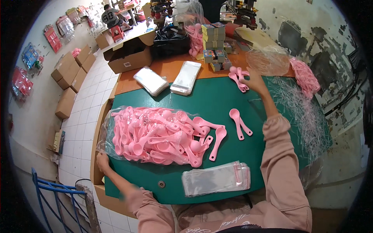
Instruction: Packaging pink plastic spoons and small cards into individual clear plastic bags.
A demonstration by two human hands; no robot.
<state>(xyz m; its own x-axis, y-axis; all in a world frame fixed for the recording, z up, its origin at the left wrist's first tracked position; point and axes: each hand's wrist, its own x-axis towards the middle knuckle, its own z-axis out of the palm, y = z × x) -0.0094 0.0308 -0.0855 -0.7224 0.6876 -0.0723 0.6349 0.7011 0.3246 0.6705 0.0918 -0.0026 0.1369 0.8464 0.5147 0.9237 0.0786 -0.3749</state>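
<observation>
Pink plastic spoons (237,77), a small bunch w/ round bowls and flat handles, sit clamped in the right hand (252,80) at the far edge of the green table (217,101), handles sticking out left of the fingers. Two more spoons (239,122) lie nearer, apart from that hand. Big spoon pile (155,136) rests on a clear bag at table left; left hand (102,161) grips the bag's near-left corner, fingers curled on the film. Flat clear sleeves w/ pink strip (215,179) lie at the near edge. Two clear packet stacks (169,79) sit on the orange top beyond, stacked small coloured boxes (215,46) behind them. Brown cartons (130,54) line the floor at left.
</observation>
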